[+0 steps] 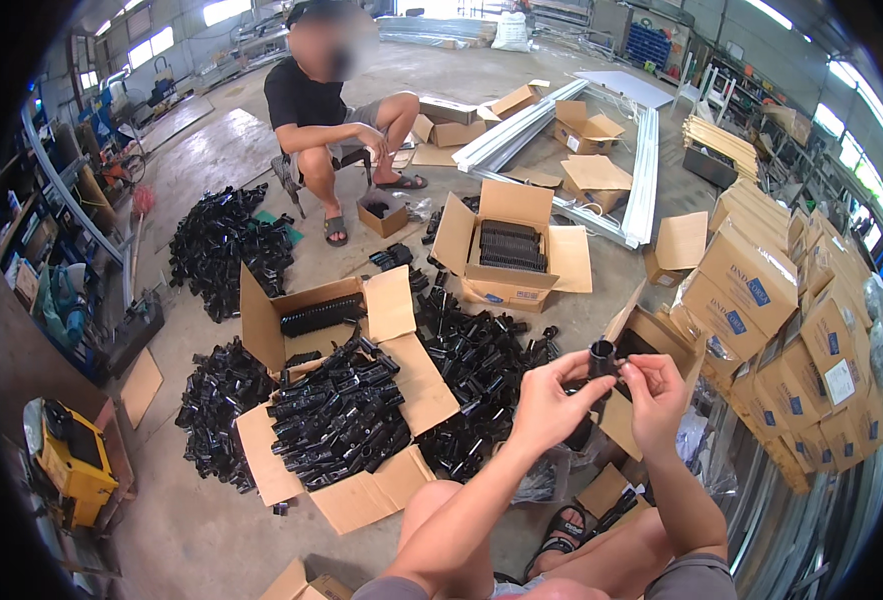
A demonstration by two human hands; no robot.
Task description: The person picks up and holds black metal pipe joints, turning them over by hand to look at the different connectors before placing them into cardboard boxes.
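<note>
In front of me at the right, my left hand [551, 402] grips a short black tubular fitting [601, 362] between thumb and fingers, its round open end facing up. My right hand [653, 392] is closed in a pinch at the fitting's right side; whether a separate small piece sits in those fingertips is too small to tell. Just beyond and below both hands stands an open cardboard box [623, 425], partly hidden by them. A heap of similar black parts [471, 370] lies on the floor left of my hands.
An open carton [371, 490] overflows with black parts; another carton [506, 290] holds neat rows. More heaps [226, 245] lie left. A seated person [311, 110] faces me across the piles. Stacked cartons [746, 290] line the right, a white metal frame [646, 170] lies behind, and a yellow machine [71, 465] stands left.
</note>
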